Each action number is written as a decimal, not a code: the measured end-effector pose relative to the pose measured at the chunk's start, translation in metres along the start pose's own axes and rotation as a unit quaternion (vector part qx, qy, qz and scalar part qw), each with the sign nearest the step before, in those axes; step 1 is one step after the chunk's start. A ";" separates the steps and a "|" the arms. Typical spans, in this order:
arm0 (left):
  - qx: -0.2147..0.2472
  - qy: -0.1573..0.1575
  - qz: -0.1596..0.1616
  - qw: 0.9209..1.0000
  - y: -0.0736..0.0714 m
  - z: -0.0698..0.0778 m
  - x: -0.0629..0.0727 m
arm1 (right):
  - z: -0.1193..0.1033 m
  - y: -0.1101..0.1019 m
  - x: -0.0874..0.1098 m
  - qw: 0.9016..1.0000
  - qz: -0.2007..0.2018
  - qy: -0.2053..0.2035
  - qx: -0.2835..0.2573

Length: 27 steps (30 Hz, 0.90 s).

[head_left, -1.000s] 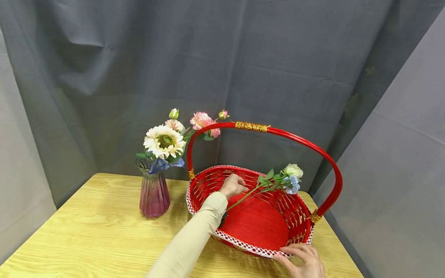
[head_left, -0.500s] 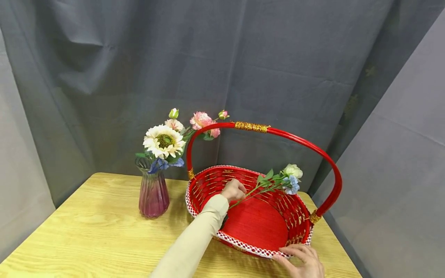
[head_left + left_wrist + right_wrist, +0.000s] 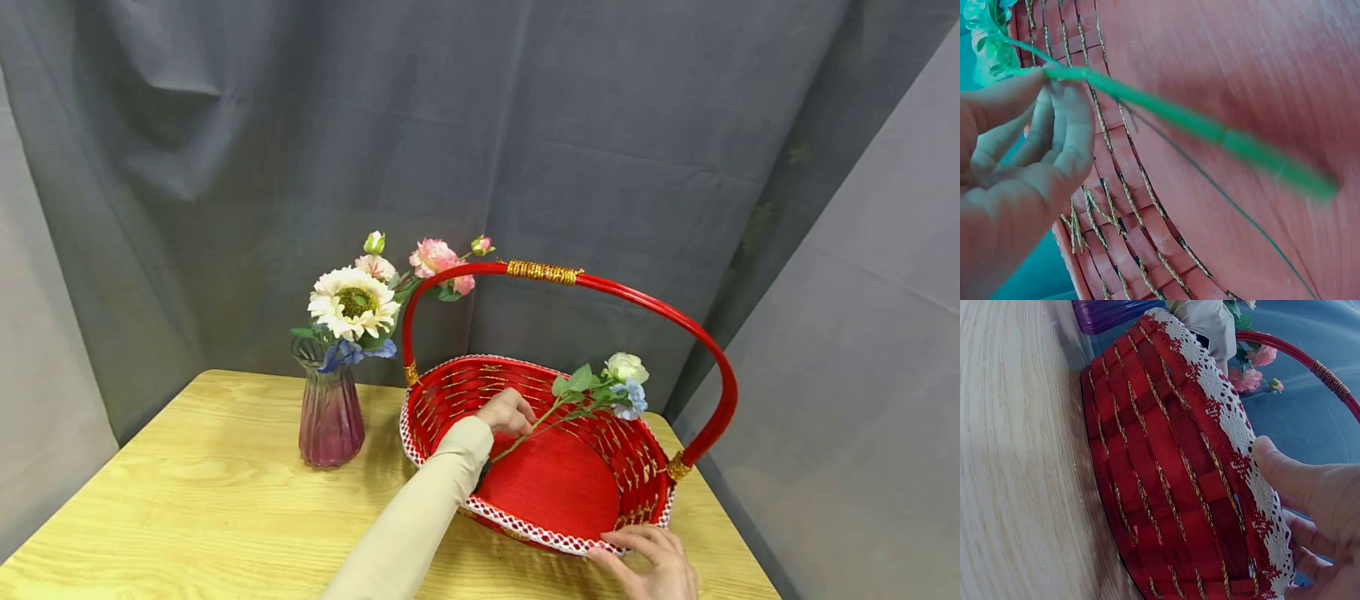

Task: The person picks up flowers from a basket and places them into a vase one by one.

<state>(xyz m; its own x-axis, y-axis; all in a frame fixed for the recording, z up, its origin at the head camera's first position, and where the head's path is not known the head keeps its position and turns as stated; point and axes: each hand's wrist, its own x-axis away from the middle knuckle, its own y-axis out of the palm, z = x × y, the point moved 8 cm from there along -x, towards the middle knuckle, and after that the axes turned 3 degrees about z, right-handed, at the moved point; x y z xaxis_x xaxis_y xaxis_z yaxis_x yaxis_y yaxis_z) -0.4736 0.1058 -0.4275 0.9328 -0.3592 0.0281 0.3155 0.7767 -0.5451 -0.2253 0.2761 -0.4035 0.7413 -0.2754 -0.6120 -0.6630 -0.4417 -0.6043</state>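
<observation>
Two hands busy: left hand (image 3: 507,412) pinching flower stem (image 3: 1197,128); right hand (image 3: 654,564) flat on basket (image 3: 525,528) rim.

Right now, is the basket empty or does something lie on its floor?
Empty floor: the basket shows bare red bottom. The only stem is held above it by the left hand.

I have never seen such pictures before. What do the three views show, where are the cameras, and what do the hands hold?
A person works with bare hands. One camera sits on the head, and one on each wrist. On the wooden table stand a red basket and a purple vase with flowers. The left hand pinches the green stem of a flower sprig over the basket. The left wrist view shows this grip closely. The right hand rests its fingers on the basket's near rim.
</observation>
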 end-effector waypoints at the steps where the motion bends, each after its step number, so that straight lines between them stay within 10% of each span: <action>1: -0.006 0.004 -0.007 1.000 0.000 0.001 0.000 | 0.000 0.000 0.000 1.000 0.003 0.001 0.000; 20: -0.011 0.092 0.106 0.990 -0.044 0.035 0.013 | 0.000 -0.002 0.002 0.999 0.024 -0.014 -0.017; 27: 0.115 0.107 0.047 0.986 -0.051 0.043 0.018 | 0.003 0.002 -0.001 1.000 -0.004 0.019 0.009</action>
<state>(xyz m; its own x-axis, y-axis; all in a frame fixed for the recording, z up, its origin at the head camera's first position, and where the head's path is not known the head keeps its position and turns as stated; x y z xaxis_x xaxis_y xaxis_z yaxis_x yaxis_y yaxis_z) -0.4650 0.0818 -0.3629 0.9092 -0.3626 -0.2045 0.2842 0.8996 -0.3316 -0.2275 0.2781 -0.4053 0.7495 -0.3043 -0.5879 -0.6589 -0.4280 -0.6185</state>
